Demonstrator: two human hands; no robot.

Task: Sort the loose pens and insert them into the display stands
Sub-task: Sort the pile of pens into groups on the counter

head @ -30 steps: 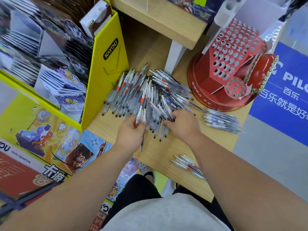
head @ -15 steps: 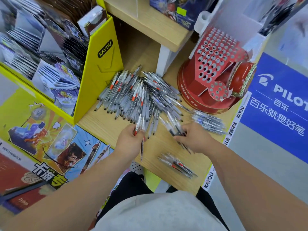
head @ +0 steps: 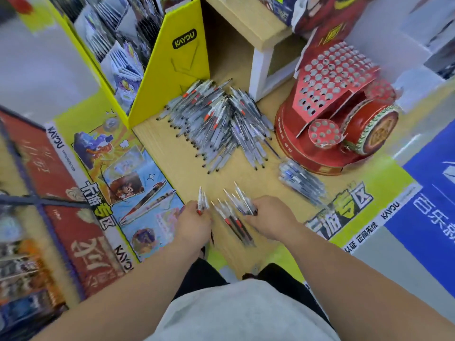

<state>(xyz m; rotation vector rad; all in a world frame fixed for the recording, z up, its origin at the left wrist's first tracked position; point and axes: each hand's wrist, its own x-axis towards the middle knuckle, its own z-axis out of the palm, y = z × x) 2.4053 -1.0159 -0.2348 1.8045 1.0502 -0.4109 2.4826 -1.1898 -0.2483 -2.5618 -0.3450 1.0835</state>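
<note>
A big pile of loose clear pens [head: 221, 124] lies on the wooden shelf [head: 172, 153] against the yellow box. My left hand [head: 194, 225] grips a few pens with red parts, tips pointing away. My right hand [head: 268, 217] holds a small bunch of pens over a small group of red-marked pens [head: 234, 222] near the shelf's front edge. A bunch of blue-marked pens [head: 300, 180] lies to the right. The red display stand [head: 332, 109], full of empty holes, stands at the right.
A yellow KAYOU cardboard box [head: 172, 67] with card packs stands at the left. A raised wooden shelf [head: 248, 23] on a white leg [head: 261, 70] sits behind the pile. A blue Pilot sign [head: 428, 217] is at the far right.
Both hands drew back from the big pile toward the front edge, each carrying pens. The right hand brought its bunch over the small red-marked group. The camera shifted and the view blurred.
</note>
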